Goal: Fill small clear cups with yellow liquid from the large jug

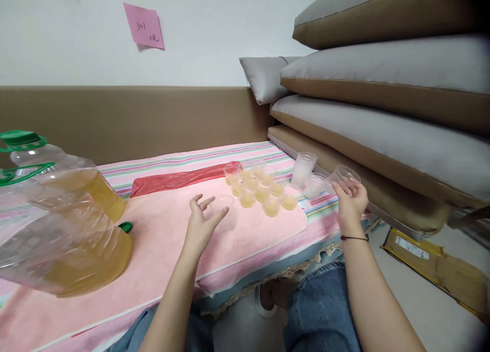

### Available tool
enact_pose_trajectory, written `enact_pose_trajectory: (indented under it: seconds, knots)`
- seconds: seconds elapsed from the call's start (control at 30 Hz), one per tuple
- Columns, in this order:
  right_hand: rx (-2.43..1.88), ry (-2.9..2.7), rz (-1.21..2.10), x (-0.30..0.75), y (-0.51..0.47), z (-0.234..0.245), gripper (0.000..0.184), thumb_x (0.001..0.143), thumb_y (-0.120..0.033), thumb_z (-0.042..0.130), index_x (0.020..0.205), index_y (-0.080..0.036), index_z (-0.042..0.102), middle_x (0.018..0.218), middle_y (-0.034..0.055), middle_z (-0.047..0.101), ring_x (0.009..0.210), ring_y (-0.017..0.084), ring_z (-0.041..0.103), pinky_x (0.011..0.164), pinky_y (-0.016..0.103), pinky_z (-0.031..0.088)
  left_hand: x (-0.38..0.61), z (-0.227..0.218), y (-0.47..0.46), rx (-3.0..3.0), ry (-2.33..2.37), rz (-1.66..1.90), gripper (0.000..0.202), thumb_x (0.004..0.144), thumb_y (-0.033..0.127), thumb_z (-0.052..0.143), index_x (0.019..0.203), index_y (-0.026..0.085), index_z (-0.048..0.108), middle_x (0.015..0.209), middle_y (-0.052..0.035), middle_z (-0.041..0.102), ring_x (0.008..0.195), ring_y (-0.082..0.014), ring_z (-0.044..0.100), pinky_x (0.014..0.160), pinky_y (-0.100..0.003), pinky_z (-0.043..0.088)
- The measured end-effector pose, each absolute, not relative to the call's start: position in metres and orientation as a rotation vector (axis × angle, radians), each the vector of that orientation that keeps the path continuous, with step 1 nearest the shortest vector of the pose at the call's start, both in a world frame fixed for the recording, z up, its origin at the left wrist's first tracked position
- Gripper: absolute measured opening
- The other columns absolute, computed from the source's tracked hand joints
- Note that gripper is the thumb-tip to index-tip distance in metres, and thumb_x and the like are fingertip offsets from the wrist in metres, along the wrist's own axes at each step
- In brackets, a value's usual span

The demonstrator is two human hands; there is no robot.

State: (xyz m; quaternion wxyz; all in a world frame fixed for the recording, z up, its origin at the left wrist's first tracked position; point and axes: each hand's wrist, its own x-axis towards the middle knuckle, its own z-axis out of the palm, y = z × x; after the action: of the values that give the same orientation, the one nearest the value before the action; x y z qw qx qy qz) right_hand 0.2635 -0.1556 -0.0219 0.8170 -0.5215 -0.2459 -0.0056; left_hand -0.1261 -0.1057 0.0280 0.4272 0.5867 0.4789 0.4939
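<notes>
My left hand is beside an empty clear plastic cup standing on the pink towel; its fingers curve around the cup's near side, and contact is hard to tell. My right hand holds another empty clear cup, tilted, at the bed's right edge. Between the hands stand several small cups filled with yellow liquid. A stack of empty clear cups stands just left of my right hand, with one loose empty cup next to it.
Two large clear jugs of yellow liquid with green caps lie at the left. A red plastic bag lies behind the towel. Grey-and-tan cushions are stacked at the right. A flat cardboard package lies on the floor.
</notes>
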Motion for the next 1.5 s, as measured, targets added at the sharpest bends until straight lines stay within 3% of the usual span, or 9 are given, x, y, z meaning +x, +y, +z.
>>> enact_pose_trajectory:
  seconds: [0.2,0.47,0.7,0.93,1.0,1.13,1.3,1.4,1.5]
  knots:
    - [-1.150,-0.528,-0.109,0.278,-0.126,-0.020,0.071,0.049,-0.047,0.082,0.105,-0.013,0.054,0.112,0.0138,0.062,0.114,0.029,0.057,0.107,0.047,0.035,-0.129,0.023,-0.105,1.544,1.210,1.059,0.084,0.058,0.037,0.085,0.125,0.024,0.036,0.132,-0.0198,0.060,0.124,-0.0341,0.055,0.106,-0.053,0.034]
    - [-1.190,-0.572,-0.193,0.276,-0.108,-0.027,0.064,0.056,-0.049,0.081,0.104,-0.012,0.058,0.112,0.0119,0.063,0.112,0.026,0.056,0.105,0.043,0.036,-0.129,0.024,-0.108,1.611,1.228,0.910,0.091,0.067,0.038,0.079,0.138,0.022,0.025,0.141,-0.0197,0.053,0.128,-0.0325,0.051,0.106,-0.050,0.036]
    - [-1.174,-0.532,-0.228,0.289,-0.127,-0.031,0.064,0.064,-0.051,0.076,0.110,-0.016,0.048,0.116,0.0094,0.059,0.118,0.023,0.053,0.106,0.041,0.038,-0.131,0.023,-0.105,1.605,1.227,0.920,0.091,0.067,0.039,0.079,0.138,0.023,0.024,0.142,-0.0189,0.053,0.128,-0.0333,0.052,0.107,-0.051,0.035]
    - [-1.328,-0.329,-0.068,0.315,-0.164,-0.079,0.073,0.050,-0.032,0.085,0.106,-0.017,0.041,0.101,0.0048,0.055,0.094,0.022,0.060,0.091,0.043,0.050,-0.133,0.020,-0.100,1.596,1.229,0.926,0.090,0.068,0.043,0.078,0.138,0.024,0.024,0.143,-0.0175,0.052,0.129,-0.0322,0.051,0.110,-0.051,0.032]
    - [-1.365,-0.339,-0.011,0.316,-0.168,-0.088,0.069,0.057,-0.027,0.085,0.110,-0.016,0.043,0.102,0.0042,0.055,0.089,0.020,0.060,0.084,0.039,0.053,-0.132,0.019,-0.100,1.595,1.227,0.936,0.091,0.067,0.043,0.079,0.138,0.024,0.025,0.143,-0.0179,0.053,0.129,-0.0321,0.051,0.110,-0.052,0.032]
    - [-1.412,-0.399,0.062,0.311,-0.170,-0.093,0.038,0.090,-0.027,0.069,0.121,-0.014,0.051,0.110,0.0079,0.056,0.091,0.019,0.060,0.079,0.035,0.055,-0.132,0.016,-0.098,1.562,1.225,0.952,0.094,0.064,0.044,0.082,0.138,0.024,0.026,0.142,-0.0192,0.052,0.127,-0.0329,0.054,0.108,-0.053,0.034]
    - [-1.464,-0.438,0.093,0.308,-0.168,-0.093,0.034,0.098,-0.034,0.060,0.125,-0.014,0.054,0.117,0.0101,0.055,0.098,0.021,0.059,0.083,0.039,0.054,-0.135,0.012,-0.094,1.553,1.191,0.978,0.095,0.065,0.046,0.081,0.139,0.026,0.026,0.144,-0.0187,0.051,0.130,-0.0329,0.051,0.109,-0.053,0.033]
    - [-1.506,-0.459,0.093,0.309,-0.169,-0.095,0.052,0.085,-0.036,0.074,0.127,-0.015,0.048,0.119,0.0097,0.055,0.104,0.023,0.058,0.092,0.043,0.051,-0.137,0.013,-0.094,1.546,1.166,0.950,0.092,0.065,0.045,0.081,0.138,0.026,0.027,0.145,-0.0181,0.050,0.130,-0.0325,0.050,0.111,-0.053,0.032]
    - [-1.535,-0.486,0.099,0.310,-0.171,-0.097,0.089,0.053,-0.039,0.088,0.125,-0.018,0.040,0.122,0.0096,0.054,0.109,0.025,0.056,0.098,0.042,0.047,-0.140,0.020,-0.097,1.553,1.175,0.862,0.085,0.065,0.039,0.080,0.133,0.023,0.032,0.146,-0.0185,0.049,0.131,-0.0324,0.049,0.109,-0.052,0.034]
